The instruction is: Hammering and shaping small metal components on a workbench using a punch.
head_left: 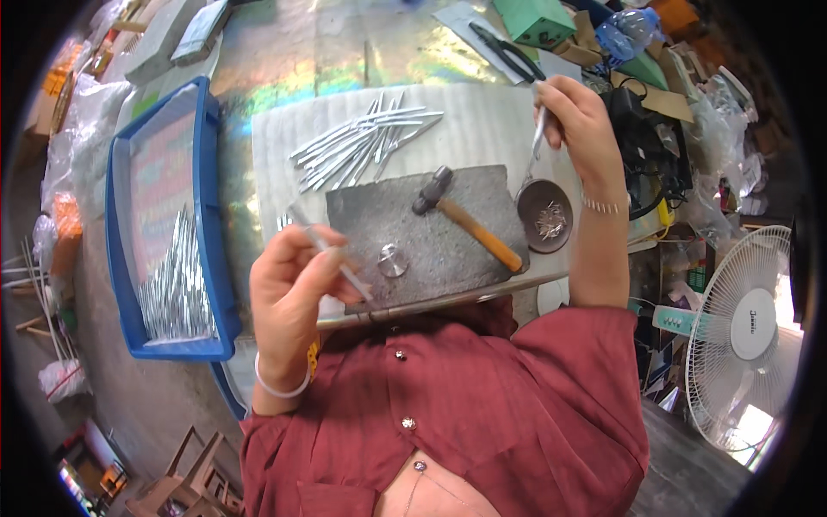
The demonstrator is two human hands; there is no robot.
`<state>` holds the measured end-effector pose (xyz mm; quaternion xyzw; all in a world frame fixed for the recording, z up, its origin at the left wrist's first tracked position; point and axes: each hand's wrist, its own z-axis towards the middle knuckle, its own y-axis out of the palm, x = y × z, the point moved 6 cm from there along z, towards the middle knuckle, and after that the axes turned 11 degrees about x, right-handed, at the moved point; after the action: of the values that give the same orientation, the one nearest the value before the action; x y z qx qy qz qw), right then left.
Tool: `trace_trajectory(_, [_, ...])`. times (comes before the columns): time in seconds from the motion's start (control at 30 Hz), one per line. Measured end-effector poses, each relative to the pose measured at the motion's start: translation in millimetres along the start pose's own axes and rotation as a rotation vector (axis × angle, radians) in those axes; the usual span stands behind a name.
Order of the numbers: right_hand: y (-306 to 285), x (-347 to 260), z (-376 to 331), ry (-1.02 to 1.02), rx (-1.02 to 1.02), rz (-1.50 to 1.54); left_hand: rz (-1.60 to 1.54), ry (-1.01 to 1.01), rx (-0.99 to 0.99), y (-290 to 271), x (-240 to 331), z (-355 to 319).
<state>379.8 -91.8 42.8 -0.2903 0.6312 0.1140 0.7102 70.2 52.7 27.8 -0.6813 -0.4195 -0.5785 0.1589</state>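
My left hand [297,293] pinches a slim silver rod [349,274], slightly blurred and slanting, over the near left corner of a dark flat slab [370,211]. On the slab lie a hammer [478,234] with a wooden handle and a small round metal piece [393,260]. Farther right, my right hand [577,121] is closed on a thin silver tool [540,133] that looks like tweezers, its point down. Just below that tip sits a brown bowl [529,231] holding small silver pins [549,221]. A loose pile of silver rods [366,138] lies beyond the slab.
At the left stands a blue tray [211,258] with many more silver rods [179,293]. Black-handled pliers [508,53], a green box [534,21] and a plastic bottle [627,33] crowd the far right. A white fan [745,332] stands right of my arm.
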Motion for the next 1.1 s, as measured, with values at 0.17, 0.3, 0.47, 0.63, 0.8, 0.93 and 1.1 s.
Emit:
trace_trajectory(0.17, [-10.4,93.9,77.8,-0.13,-0.076,-0.781,-0.369,0.054,0.087,-20.6,-12.7,-6.2])
trace_trajectory(0.3, [32.6,39.8,34.0,-0.435,0.013,-0.854,-0.573,-0.055,0.127,-28.7,-34.5,-4.4])
trace_trajectory(0.47, [112.3,-31.7,-107.6,-0.12,-0.501,0.098,-0.724,-0.252,0.047,-10.6,-58.2,-1.8])
trace_trajectory(0.63, [131.9,-18.0,-148.3,0.046,-0.49,0.509,-0.747,-0.426,-0.124,8.1,-74.5,-10.8])
trace_trajectory(0.8, [143.0,-4.7,-160.9,0.367,-0.515,0.598,-0.119,-0.226,-0.274,-0.8,-63.1,-34.1])
trace_trajectory(0.93, [154.5,-0.1,-171.1,0.422,-0.556,0.497,0.099,-0.173,-0.227,-7.2,-54.2,-41.8])
trace_trajectory(1.1, [159.0,-0.5,-173.1,0.569,-0.509,0.615,-0.158,-0.285,-0.268,-8.8,-53.1,-43.9])
